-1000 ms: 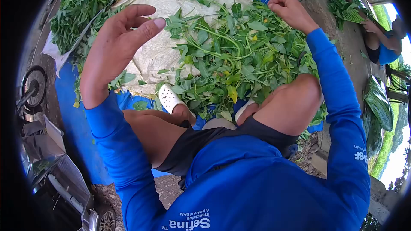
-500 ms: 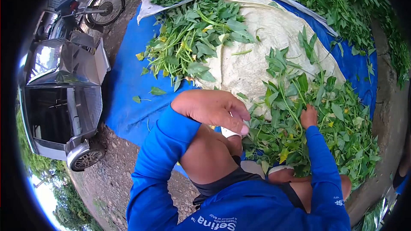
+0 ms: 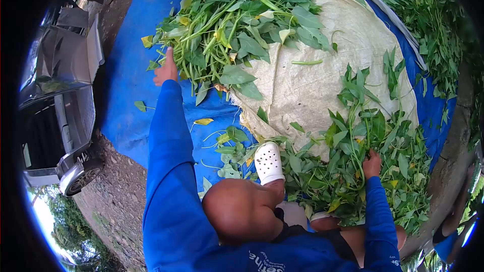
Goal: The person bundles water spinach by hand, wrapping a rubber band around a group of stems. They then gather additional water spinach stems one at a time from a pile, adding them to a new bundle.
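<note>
My left hand [image 3: 166,69] reaches to the stem ends of a bunch of water spinach [image 3: 206,38] at the far left. A finger is stretched out beside the stems, and I see nothing held; part of the hand is turned away. My right hand [image 3: 372,163] is closed around long stems of water spinach [image 3: 364,136] in the loose pile [image 3: 398,186] in front of me. The pile has tangled arrow-shaped leaves, some of them yellow. Both heaps lie partly on a pale sack cloth [image 3: 302,90].
A blue tarp [image 3: 126,116] lies under the cloth, with stray leaves on it. My white clog [image 3: 268,162] stands between the heaps. More greens [image 3: 428,30] are stacked at the back right. A vehicle with a sidecar [image 3: 60,100] is parked at left.
My left hand has moved from above my knee out to the far-left bunch, its arm now extended. My right hand stays at the stems in the near pile. The view has shifted.
</note>
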A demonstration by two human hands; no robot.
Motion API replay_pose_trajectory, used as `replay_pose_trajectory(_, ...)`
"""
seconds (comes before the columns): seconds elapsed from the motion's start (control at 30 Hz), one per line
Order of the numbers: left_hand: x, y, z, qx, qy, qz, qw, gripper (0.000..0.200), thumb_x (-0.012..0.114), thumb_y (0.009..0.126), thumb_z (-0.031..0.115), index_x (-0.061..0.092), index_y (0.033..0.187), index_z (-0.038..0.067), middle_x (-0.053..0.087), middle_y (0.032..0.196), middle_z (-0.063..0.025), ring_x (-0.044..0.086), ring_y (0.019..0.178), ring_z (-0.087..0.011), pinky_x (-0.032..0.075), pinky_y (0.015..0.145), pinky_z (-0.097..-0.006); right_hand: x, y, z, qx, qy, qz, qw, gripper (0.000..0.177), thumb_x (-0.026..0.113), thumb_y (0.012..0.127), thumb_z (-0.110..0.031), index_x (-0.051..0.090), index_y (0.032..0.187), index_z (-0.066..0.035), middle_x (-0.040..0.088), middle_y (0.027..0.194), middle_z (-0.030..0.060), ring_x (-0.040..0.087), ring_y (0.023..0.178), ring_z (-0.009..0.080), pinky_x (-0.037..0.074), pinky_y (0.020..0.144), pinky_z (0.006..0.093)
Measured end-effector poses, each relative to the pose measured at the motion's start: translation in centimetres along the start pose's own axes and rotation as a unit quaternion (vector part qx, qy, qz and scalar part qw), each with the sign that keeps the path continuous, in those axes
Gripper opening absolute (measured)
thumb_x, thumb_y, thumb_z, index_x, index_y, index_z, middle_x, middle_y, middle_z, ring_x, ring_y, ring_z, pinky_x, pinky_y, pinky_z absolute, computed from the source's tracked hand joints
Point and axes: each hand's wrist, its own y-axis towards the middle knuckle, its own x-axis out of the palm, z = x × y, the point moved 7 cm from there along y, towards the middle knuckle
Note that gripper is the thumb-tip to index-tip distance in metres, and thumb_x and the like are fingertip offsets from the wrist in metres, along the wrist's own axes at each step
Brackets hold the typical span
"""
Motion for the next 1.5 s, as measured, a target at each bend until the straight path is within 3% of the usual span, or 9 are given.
replay_pose_trajectory(0.1,0.3,2.3,4.0,0.229,0.085,-0.005,0.970,0.137,0.061,0.076,0.095,0.048,0.149,-0.020,0.043,0.161,-0.0356,0.035,0.156,-0.0451,0.038,0.121,-0.0547,0.6,0.6,1.1,-0.034,0.012,-0.008,0.999,0.054,0.064,0.095,0.000,0.060,0.148,0.002,0.056,0.150,0.0279,0.056,0.136,0.0476,0.047,0.114,0.0502)
replay_pose_trajectory(0.33,12.3,2.7,-0.5,0.041,-0.291,-0.440,0.849,0.107,0.082,0.086,0.061,0.035,0.166,0.007,0.053,0.158,-0.0158,0.053,0.142,-0.0273,0.044,0.117,-0.0438,0.0,5.5,1.5,0.004,-0.135,-0.214,0.967,0.060,0.060,0.086,-0.005,0.060,0.145,0.004,0.066,0.138,0.0310,0.064,0.127,0.0506,0.050,0.110,0.0501)
replay_pose_trajectory(0.47,8.9,-2.4,1.1,0.023,-0.326,-0.475,0.817,0.058,0.073,0.096,0.054,0.070,0.134,0.010,0.073,0.127,-0.0068,0.068,0.113,-0.0191,0.055,0.091,-0.0394,-12.4,2.9,-17.9,-0.221,0.040,0.242,0.944,0.045,0.061,0.093,-0.009,0.065,0.137,0.002,0.064,0.136,0.0278,0.064,0.122,0.0438,0.055,0.099,0.0518)
replay_pose_trajectory(0.7,1.2,-17.3,3.8,0.023,-0.333,-0.541,0.772,0.039,0.065,0.102,0.044,0.072,0.104,0.006,0.063,0.071,0.0013,0.049,0.051,-0.0099,0.036,0.047,-0.0304,-4.0,0.5,-49.0,-0.195,0.558,-0.259,0.764,0.098,0.086,0.088,-0.048,0.042,0.158,0.005,0.057,0.150,0.0183,0.058,0.136,0.0265,0.049,0.110,0.0382)
replay_pose_trajectory(0.87,2.9,-29.5,-0.5,-0.035,-0.355,-0.597,0.719,0.082,0.065,0.100,0.058,0.043,0.157,0.003,0.067,0.131,-0.0153,0.066,0.109,-0.0250,0.058,0.081,-0.0409,-1.9,-1.1,-52.8,-0.193,0.532,-0.351,0.746,0.113,0.090,0.083,-0.054,0.034,0.160,0.005,0.052,0.156,0.0216,0.054,0.141,0.0292,0.043,0.119,0.0404)
replay_pose_trajectory(1.0,0.0,-25.9,-3.7,0.350,-0.023,-0.577,0.737,0.087,0.076,0.093,0.061,0.054,0.152,0.001,0.071,0.128,-0.0170,0.070,0.107,-0.0196,0.058,0.076,-0.0378,0.6,1.3,-50.6,-0.236,0.439,-0.267,0.825,0.118,0.092,0.079,-0.050,0.029,0.162,0.006,0.052,0.156,0.0232,0.053,0.144,0.0322,0.040,0.121,0.0390)
replay_pose_trajectory(1.1,-10.0,-19.0,1.4,0.137,-0.027,-0.670,0.729,0.073,0.079,0.092,0.058,0.070,0.135,-0.001,0.077,0.115,-0.0161,0.073,0.103,-0.0200,0.057,0.078,-0.0346,0.2,-0.3,-51.1,-0.226,0.441,-0.258,0.830,0.115,0.092,0.078,-0.045,0.030,0.161,0.007,0.054,0.153,0.0247,0.054,0.142,0.0329,0.041,0.120,0.0392)
replay_pose_trajectory(1.27,2.0,-6.1,12.0,0.423,-0.006,-0.089,0.902,0.120,0.058,0.089,0.085,0.041,0.158,-0.012,0.033,0.164,-0.0429,0.041,0.152,-0.0509,0.034,0.126,-0.0492,2.2,0.6,-51.6,-0.218,0.469,-0.250,0.819,0.119,0.093,0.076,-0.042,0.027,0.162,0.008,0.054,0.153,0.0249,0.054,0.142,0.0332,0.041,0.121,0.0392)
replay_pose_trajectory(1.5,9.8,-12.0,10.9,0.241,-0.031,-0.461,0.853,0.156,0.053,0.074,0.101,0.009,0.163,-0.019,0.024,0.167,-0.0435,0.030,0.159,-0.0455,0.023,0.130,-0.0474,0.2,-0.5,-52.8,-0.147,0.604,-0.328,0.712,0.138,0.090,0.077,-0.059,0.009,0.168,0.005,0.031,0.170,0.0226,0.035,0.156,0.0321,0.032,0.127,0.0419)
